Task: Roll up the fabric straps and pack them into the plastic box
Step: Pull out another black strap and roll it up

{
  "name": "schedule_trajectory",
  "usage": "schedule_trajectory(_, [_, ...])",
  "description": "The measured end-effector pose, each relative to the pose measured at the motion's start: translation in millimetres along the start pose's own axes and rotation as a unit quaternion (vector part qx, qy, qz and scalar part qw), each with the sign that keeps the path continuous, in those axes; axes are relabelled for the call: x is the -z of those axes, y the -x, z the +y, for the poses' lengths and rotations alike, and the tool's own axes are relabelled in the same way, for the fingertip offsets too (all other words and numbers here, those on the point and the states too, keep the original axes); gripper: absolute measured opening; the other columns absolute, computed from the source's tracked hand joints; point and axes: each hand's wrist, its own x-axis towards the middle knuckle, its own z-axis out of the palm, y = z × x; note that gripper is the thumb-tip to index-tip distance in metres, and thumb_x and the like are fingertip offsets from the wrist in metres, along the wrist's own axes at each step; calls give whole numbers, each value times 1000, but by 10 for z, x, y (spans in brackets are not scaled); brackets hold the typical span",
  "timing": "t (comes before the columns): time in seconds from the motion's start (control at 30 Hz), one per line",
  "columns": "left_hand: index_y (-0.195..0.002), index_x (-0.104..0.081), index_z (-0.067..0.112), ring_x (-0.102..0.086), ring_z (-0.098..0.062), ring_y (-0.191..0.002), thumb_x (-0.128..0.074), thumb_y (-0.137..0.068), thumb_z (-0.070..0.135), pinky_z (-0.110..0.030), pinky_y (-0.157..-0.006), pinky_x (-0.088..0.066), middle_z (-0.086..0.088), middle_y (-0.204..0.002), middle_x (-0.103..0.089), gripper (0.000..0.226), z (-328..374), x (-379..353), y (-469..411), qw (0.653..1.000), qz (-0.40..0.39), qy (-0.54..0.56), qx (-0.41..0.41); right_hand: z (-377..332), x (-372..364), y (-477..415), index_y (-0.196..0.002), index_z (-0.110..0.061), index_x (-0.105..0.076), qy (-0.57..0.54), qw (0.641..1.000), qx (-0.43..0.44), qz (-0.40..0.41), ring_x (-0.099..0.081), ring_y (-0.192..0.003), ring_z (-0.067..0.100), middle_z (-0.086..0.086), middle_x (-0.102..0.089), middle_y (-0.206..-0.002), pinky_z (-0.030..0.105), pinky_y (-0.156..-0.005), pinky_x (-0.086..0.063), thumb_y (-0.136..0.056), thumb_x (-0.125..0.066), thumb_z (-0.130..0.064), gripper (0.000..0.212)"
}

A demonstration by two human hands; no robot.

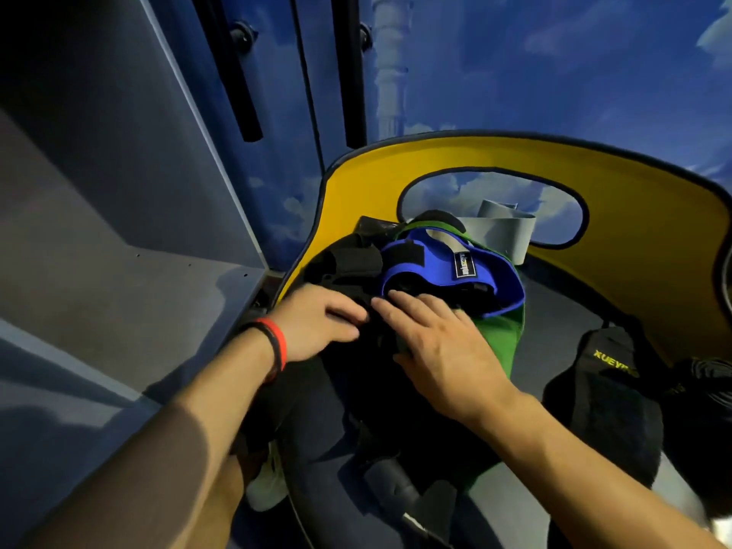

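The left hand (pixel 321 322) lies palm down with its fingers loosely bent, the tips resting on a heap of black straps (pixel 348 267). It grips nothing that shows, and it is a little blurred. A red band and a black band (pixel 273 346) circle its wrist. The right hand (pixel 439 342) lies flat just beside it, fingers straight and spread a little, pressing on the same black cloth. Its fingertips reach the near edge of a blue strap (pixel 459 267), and the two hands almost touch at the fingertips.

The blue strap sits on top of the heap, curled into a loop, with a small label on its band. Under it and to the right lies a green fabric piece (pixel 501 346), partly covered by the right hand. Behind the heap stands a grey band (pixel 505 229), bent into a loose curl. Well apart to the right lies another black strap with yellow letters (pixel 612 374).

All of these rest on a dark grey surface (pixel 554 307). A curved yellow panel (pixel 641 215) with an oval opening rises behind it. Grey shelves (pixel 130 295) stand to the left, and a wall painted with sky and clouds (pixel 554 65) is at the back.
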Motion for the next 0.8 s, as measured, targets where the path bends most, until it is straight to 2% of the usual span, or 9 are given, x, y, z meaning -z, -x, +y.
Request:
schedule_trajectory(0.1, [-87,-74,23,-71,-12,-84,-77,-86,15,-22,-71,-49,5,-85,-74,8,-75,259,28,989,143,-6,43,62,-27,-19,-139,-32,-56,27,1000,-7,-2,-58,-113,24,-8,-62,-133,41,-82,-48,-85,-70,-43,57])
schedule_trajectory(0.17, [-108,-65,19,-64,-23,-102,-79,-84,32,-31,-82,-48,-2,-110,-66,30,-174,379,44,966,210,-86,122,55,-46,0,-123,-35,-64,46,998,0,-32,-60,-106,23,-10,-68,-118,40,-83,-45,-89,-62,-48,37])
schedule_trajectory(0.27, [-147,-36,16,-44,-33,-135,-78,-82,46,-43,-109,-39,-14,-150,-38,83,-349,440,95,957,112,-136,230,9,-53,27,-100,-29,-64,25,999,-36,-26,-65,-95,24,-5,-71,-95,39,-76,-41,-95,-55,-44,18])
schedule_trajectory(0.33, [-155,-22,18,-44,-34,-136,-80,-81,45,-43,-109,-42,-13,-156,-34,98,-425,447,138,959,51,-106,259,-15,18,9,-91,-23,-60,18,996,-77,28,-68,-78,29,1,-71,-79,37,-65,-39,-95,-59,-38,16])
schedule_trajectory(0.4, [-157,-19,21,-50,-32,-131,-83,-80,40,-42,-101,-51,-10,-156,-37,101,-479,467,176,960,20,-82,267,-27,111,12,-96,-20,-60,4,991,-123,45,-67,-74,32,4,-70,-77,36,-61,-33,-99,-56,-36,17])
schedule_trajectory(0.47, [-155,-25,20,-52,-31,-129,-86,-77,32,-44,-105,-47,-10,-151,-45,99,-499,498,202,958,24,-107,264,-29,162,47,-102,-21,-58,-9,987,-155,32,-66,-79,32,4,-70,-83,36,-61,-32,-102,-49,-39,20])
schedule_trajectory(0.53, [-150,-30,20,-55,-31,-126,-88,-75,28,-46,-108,-44,-11,-145,-51,96,-509,501,217,959,50,-112,254,-38,183,92,-99,-23,-58,-19,984,-172,36,-65,-77,31,2,-69,-81,36,-59,-37,-101,-48,-43,22])
schedule_trajectory(0.67, [-145,-26,16,-52,-33,-128,-87,-76,36,-45,-105,-45,-11,-146,-46,95,-458,322,270,965,53,-87,241,-68,231,152,-96,-25,-58,-44,981,-181,46,-64,-75,28,-2,-66,-78,37,-58,-47,-98,-50,-46,22])
schedule_trajectory(0.8, [-134,-33,19,-58,-33,-116,-88,-75,25,-48,-100,-49,-12,-131,-56,81,-420,257,312,951,73,-197,225,-60,278,194,-97,-26,-58,-67,979,-189,44,-64,-77,27,-3,-66,-80,39,-60,-50,-99,-49,-46,22])
